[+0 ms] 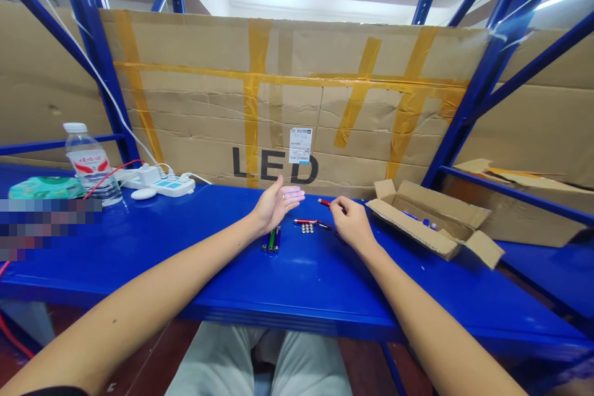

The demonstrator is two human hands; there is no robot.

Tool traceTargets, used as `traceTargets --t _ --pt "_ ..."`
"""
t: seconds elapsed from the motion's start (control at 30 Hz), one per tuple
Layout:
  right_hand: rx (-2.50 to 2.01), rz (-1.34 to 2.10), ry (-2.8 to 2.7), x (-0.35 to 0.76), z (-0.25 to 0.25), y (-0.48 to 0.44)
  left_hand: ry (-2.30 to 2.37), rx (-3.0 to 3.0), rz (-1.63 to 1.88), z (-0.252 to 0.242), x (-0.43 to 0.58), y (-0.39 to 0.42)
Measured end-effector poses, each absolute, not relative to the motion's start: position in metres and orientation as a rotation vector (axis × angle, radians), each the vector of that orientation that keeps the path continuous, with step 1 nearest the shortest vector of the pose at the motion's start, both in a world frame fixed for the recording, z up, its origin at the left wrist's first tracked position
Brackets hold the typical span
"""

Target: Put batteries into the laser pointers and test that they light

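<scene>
Centre frame, over a blue shelf [185, 247], the right hand [351, 221] pinches one end of a red penlight [323, 202]. Its long axis runs level and its free end points frame-left. The left hand [277, 204] is spread open and empty, just above green and blue penlights [271, 240] lying lengthwise away from the camera.

Water bottle [90, 164], power strip [167, 185], perhaps wipes [46, 187]

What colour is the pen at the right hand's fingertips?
The pen at the right hand is red; the head view shows it best.
</scene>
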State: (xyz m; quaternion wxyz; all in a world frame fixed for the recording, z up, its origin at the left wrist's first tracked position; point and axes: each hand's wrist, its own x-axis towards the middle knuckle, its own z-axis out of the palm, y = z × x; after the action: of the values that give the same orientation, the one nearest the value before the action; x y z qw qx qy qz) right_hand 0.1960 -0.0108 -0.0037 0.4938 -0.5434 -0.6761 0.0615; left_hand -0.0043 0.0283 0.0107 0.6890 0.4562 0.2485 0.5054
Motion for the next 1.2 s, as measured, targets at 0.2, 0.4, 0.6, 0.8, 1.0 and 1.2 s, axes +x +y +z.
traceTargets --t 0.2,0.4,0.6,0.8,1.0,1.2 --pt "-1.332 0.144 -1.64 0.1967 -0.0033 -0.0102 0.555 1.028 1.142 0.0106 -0.0045 0.028" --pt "-1.336 0.161 -1.65 0.1971 -0.0042 -0.0102 0.558 1.018 1.146 0.0109 -0.0042 0.0278" --pt "-1.347 0.14 -1.662 0.1976 -0.004 -0.0098 0.552 1.024 1.14 0.011 -0.0042 0.0274" --pt "-1.37 0.13 -1.676 0.1973 -0.0036 -0.0101 0.548 1.019 1.153 0.012 -0.0036 0.0267" --pt "-1.386 0.118 -1.617 0.1982 -0.0035 -0.0089 0.544 1.02 1.153 0.0126 -0.004 0.0274" --pt "-1.428 0.052 -1.565 0.2 -0.0028 -0.0076 0.551 1.012 1.157 0.0125 -0.0042 0.0267"
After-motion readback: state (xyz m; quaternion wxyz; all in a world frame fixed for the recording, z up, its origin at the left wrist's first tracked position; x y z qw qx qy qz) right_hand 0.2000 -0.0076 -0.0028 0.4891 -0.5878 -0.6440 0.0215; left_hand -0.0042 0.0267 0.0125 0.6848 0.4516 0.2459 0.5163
